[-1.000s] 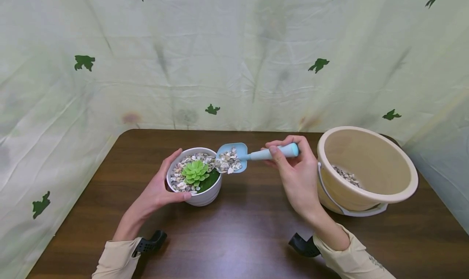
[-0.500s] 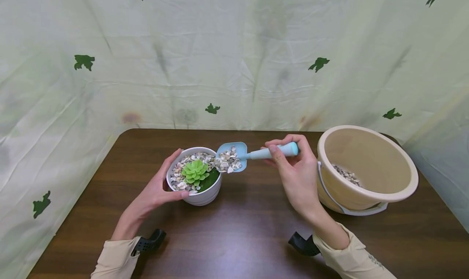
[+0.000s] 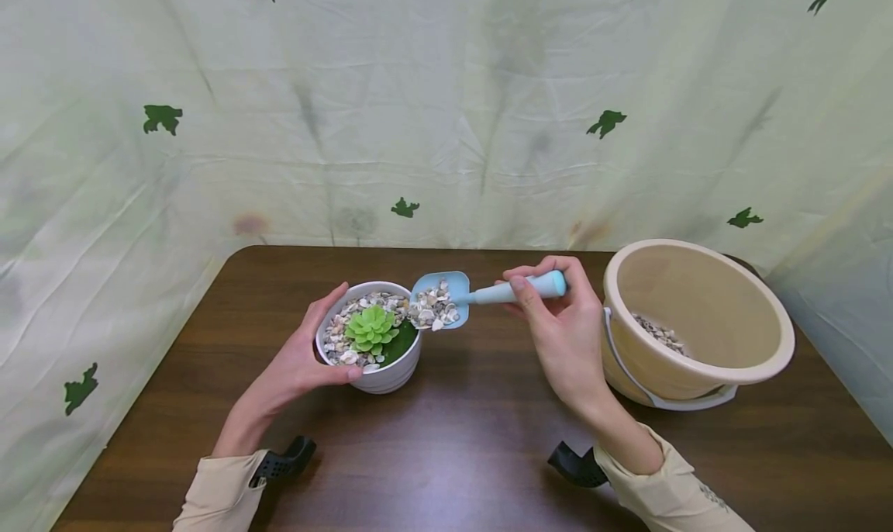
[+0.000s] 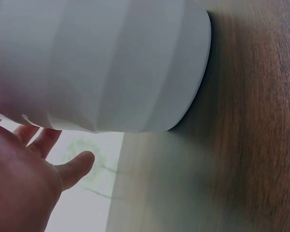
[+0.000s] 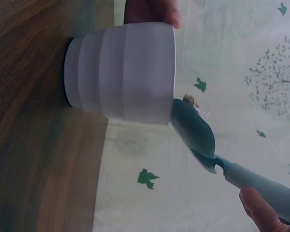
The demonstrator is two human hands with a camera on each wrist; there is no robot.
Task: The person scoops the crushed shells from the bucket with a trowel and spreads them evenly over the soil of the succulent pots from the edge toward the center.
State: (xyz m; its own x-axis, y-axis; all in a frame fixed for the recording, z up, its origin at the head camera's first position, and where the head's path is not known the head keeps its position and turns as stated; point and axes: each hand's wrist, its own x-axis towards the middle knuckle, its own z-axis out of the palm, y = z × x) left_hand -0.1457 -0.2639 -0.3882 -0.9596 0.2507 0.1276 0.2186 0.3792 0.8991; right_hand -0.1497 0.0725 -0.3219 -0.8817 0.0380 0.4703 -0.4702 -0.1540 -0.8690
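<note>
A white ribbed flower pot stands on the table, holding a green artificial succulent amid small shells and pebbles. A patch of dark green base shows at its right side. My left hand grips the pot's rim from the left, thumb at the front. My right hand holds a light blue toy shovel by its handle. Shells and pebbles fill the blade, whose tip is right at the pot's right rim. In the right wrist view the shovel slants against the rim of the pot.
A cream bucket with a grey handle stands on the right, shells and pebbles lying at its bottom. Behind the dark wooden table hangs a pale curtain with green leaf shapes. Both wrists carry black camera mounts.
</note>
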